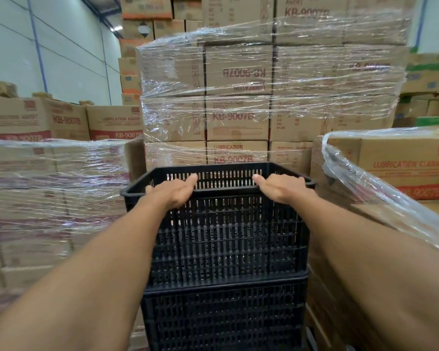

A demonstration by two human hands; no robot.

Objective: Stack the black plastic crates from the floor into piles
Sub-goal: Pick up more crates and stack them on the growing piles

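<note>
A pile of black slotted plastic crates stands straight ahead of me. The top crate (228,231) sits upright on a lower crate (223,317), whose bottom is cut off by the frame. My left hand (174,192) lies over the near rim of the top crate, left of centre, fingers curled over the edge. My right hand (280,187) rests on the same rim to the right, thumb pointing inward. Both arms reach forward from the bottom corners. The floor is hidden.
Stretch-wrapped pallets of brown cardboard boxes hem the pile in: a tall stack (264,97) directly behind, a lower stack (48,186) at left, another (390,178) close on the right with loose plastic film. A pale wall (48,46) rises at the far left.
</note>
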